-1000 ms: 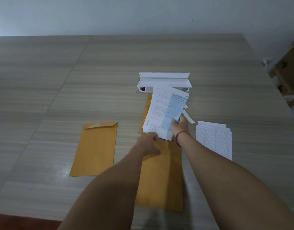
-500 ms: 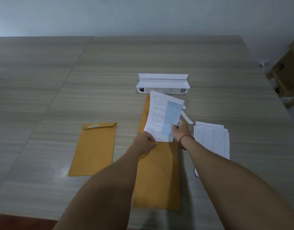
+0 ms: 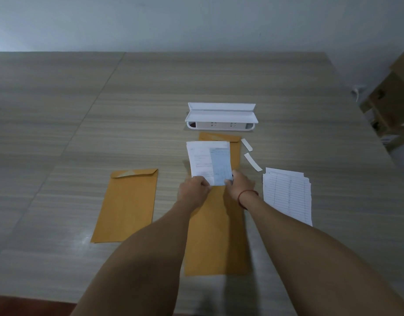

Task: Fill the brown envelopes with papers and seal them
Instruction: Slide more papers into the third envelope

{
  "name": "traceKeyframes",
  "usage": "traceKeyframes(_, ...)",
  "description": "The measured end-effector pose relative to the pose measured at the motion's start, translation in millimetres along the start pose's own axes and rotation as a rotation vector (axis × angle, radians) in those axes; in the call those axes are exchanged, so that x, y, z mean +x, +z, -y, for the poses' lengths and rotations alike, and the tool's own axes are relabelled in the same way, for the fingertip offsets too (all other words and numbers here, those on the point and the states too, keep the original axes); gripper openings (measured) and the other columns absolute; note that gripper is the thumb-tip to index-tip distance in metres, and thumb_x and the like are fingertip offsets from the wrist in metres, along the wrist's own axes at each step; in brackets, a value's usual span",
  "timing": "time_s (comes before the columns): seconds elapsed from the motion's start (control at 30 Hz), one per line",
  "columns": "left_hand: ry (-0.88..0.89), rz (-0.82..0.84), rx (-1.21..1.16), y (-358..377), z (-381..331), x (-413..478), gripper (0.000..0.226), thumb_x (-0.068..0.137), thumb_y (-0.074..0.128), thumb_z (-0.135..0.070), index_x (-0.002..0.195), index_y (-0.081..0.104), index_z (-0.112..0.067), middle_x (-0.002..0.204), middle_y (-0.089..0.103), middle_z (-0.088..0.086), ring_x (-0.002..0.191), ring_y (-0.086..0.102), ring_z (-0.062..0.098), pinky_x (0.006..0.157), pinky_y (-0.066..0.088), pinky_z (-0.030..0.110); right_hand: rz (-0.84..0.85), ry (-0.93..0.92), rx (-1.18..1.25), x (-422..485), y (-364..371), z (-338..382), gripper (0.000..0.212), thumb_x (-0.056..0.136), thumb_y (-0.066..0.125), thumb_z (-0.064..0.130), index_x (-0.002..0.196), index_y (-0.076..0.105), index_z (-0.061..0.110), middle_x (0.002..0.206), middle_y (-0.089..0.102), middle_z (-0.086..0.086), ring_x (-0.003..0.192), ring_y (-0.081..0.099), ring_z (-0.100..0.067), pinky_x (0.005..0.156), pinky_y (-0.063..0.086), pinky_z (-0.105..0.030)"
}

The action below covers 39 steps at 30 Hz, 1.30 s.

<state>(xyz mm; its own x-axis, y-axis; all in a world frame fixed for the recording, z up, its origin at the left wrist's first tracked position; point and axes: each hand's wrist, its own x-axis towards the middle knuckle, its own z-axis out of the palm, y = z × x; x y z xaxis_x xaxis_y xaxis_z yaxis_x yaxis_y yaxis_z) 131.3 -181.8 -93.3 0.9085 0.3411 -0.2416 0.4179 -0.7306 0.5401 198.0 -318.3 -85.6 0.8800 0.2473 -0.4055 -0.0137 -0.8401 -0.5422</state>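
Observation:
A brown envelope [image 3: 215, 236] lies lengthwise in front of me on the table. A folded sheaf of papers [image 3: 209, 161], white with a blue table, sticks out of its far mouth. My left hand [image 3: 193, 190] pinches the envelope's mouth at the left. My right hand [image 3: 240, 184], with a red string at the wrist, grips the papers' near right corner. A second brown envelope [image 3: 128, 206] with its flap folded lies to the left. Another brown envelope [image 3: 236, 149] lies farther away, partly hidden by the papers.
A stack of lined white sheets [image 3: 287, 193] lies to the right. Two white peel-off strips [image 3: 252, 161] lie beyond it. A white open box-like tray [image 3: 221, 117] stands farther back. Cardboard boxes [image 3: 390, 99] sit off the table's right edge.
The papers have come down from a raised tilt and slid partway into the middle envelope. Both hands moved closer together at its mouth.

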Motion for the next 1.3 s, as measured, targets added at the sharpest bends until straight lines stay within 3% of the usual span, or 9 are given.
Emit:
traceKeyframes(0.23,0.085,0.053,-0.043,1.9,-3.7,-1.5,0.013,0.089,0.062,-0.022,0.09,0.067,-0.011,0.097,0.068,0.005,0.093,0.058,0.022,0.08,0.046,0.034,-0.166,0.036,0.361,4.3,-16.8,16.4,0.026,0.094,0.048,0.027,0.117,0.057,0.017,0.112,0.067,-0.001,0.104,0.062,-0.023,0.103,0.041,-0.047)
traceKeyframes(0.3,0.078,0.028,-0.092,3.3,-4.2,-1.2,0.012,0.088,0.063,-0.019,0.087,0.067,-0.008,0.095,0.068,0.008,0.09,0.059,0.024,0.077,0.046,0.034,-0.164,0.034,0.299,3.2,-21.1,16.2,0.024,0.096,0.046,0.024,0.116,0.057,0.015,0.111,0.067,-0.004,0.104,0.062,-0.025,0.102,0.043,-0.045)
traceKeyframes(0.43,0.085,-0.019,-0.105,1.8,-6.5,0.0,0.013,0.088,0.063,-0.018,0.088,0.066,-0.006,0.093,0.068,0.011,0.09,0.059,0.026,0.076,0.045,0.035,-0.07,-0.01,-0.09,-4.0,-13.4,-2.6,0.017,0.095,0.051,0.024,0.107,0.059,0.015,0.106,0.067,-0.005,0.103,0.06,-0.027,0.1,0.039,-0.04)
traceKeyframes(0.5,0.091,-0.01,-0.097,1.3,-7.3,0.0,0.014,0.088,0.062,-0.018,0.088,0.067,-0.005,0.093,0.068,0.012,0.089,0.058,0.026,0.073,0.042,0.032,-0.083,-0.041,-0.022,-3.5,-13.1,-5.5,0.019,0.094,0.054,0.025,0.11,0.058,0.017,0.109,0.068,-0.002,0.106,0.062,-0.026,0.101,0.041,-0.041)
traceKeyframes(0.63,0.122,0.01,-0.091,3.5,-9.4,-0.9,0.014,0.088,0.062,-0.017,0.088,0.067,-0.004,0.093,0.068,0.013,0.084,0.056,0.025,0.068,0.038,0.027,-0.156,-0.003,0.224,-2.6,-28.0,9.0,0.027,0.099,0.047,0.022,0.123,0.056,0.014,0.117,0.066,0.0,0.11,0.06,-0.021,0.085,0.035,-0.022)
traceKeyframes(0.77,0.158,-0.034,-0.102,4.3,-13.6,-0.2,0.015,0.09,0.061,-0.016,0.085,0.065,-0.003,0.089,0.068,0.013,0.086,0.06,0.03,0.074,0.045,0.038,-0.09,-0.043,-0.039,-5.9,-27.2,0.4,0.02,0.099,0.048,0.023,0.11,0.061,0.013,0.108,0.067,-0.006,0.106,0.061,-0.027,0.091,0.043,-0.032)
traceKeyframes(0.83,0.182,-0.029,-0.077,4.7,-14.4,0.0,0.016,0.089,0.062,-0.016,0.085,0.065,-0.001,0.09,0.069,0.014,0.088,0.06,0.031,0.077,0.046,0.04,-0.031,-0.044,-0.13,-8.4,-23.5,-9.7,0.02,0.098,0.051,0.025,0.111,0.061,0.014,0.11,0.067,-0.005,0.106,0.061,-0.026,0.086,0.042,-0.029)
traceKeyframes(1.03,0.211,-0.018,-0.075,8.0,-15.8,-1.0,0.013,0.088,0.062,-0.012,0.084,0.066,0.0,0.089,0.069,0.016,0.088,0.06,0.033,0.078,0.047,0.041,-0.102,-0.075,0.21,-6.7,-29.6,-9.3,0.022,0.097,0.052,0.018,0.117,0.06,0.016,0.114,0.067,-0.004,0.108,0.062,-0.022,0.086,0.049,-0.03)
traceKeyframes(1.3,0.187,-0.033,-0.086,15.8,-13.3,-7.2,0.013,0.089,0.062,-0.014,0.088,0.066,-0.002,0.098,0.064,0.015,0.1,0.057,0.03,0.086,0.046,0.04,0.114,-0.148,0.013,-8.2,-28.7,-21.1,0.015,0.095,0.057,0.018,0.105,0.067,0.018,0.116,0.068,-0.004,0.111,0.062,-0.021,0.098,0.049,-0.038)
